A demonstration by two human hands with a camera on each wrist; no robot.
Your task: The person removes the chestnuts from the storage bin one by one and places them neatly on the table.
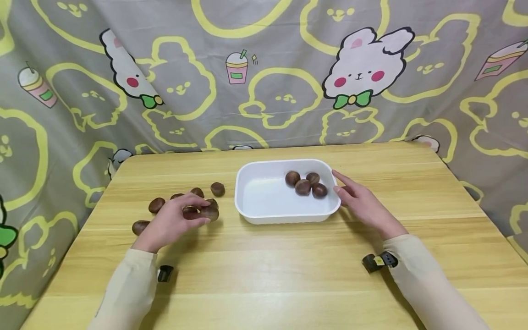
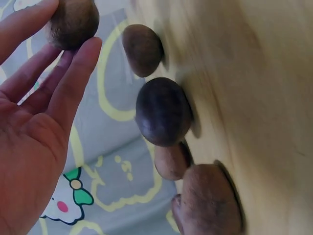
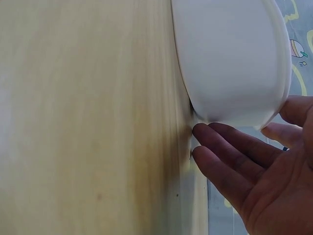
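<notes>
A brown chestnut (image 1: 211,212) is pinched between the thumb and fingertips of my left hand (image 1: 171,221). In the left wrist view that chestnut (image 2: 73,24) is clear of the table. Around and beyond this hand lie several loose chestnuts (image 1: 156,205), partly covered by it in the head view. At the middle of the table stands a white plastic tray (image 1: 261,198), with several chestnuts (image 1: 303,187) grouped in its right half. My right hand (image 1: 367,208) touches the tray's right end, its fingers extended along the outer wall and rim, as the right wrist view also shows.
The wooden table (image 1: 264,275) reaches back to a grey patterned curtain (image 1: 280,55). One chestnut (image 1: 217,189) sits apart, left of the tray. Dark straps with small devices (image 1: 373,262) are on both wrists.
</notes>
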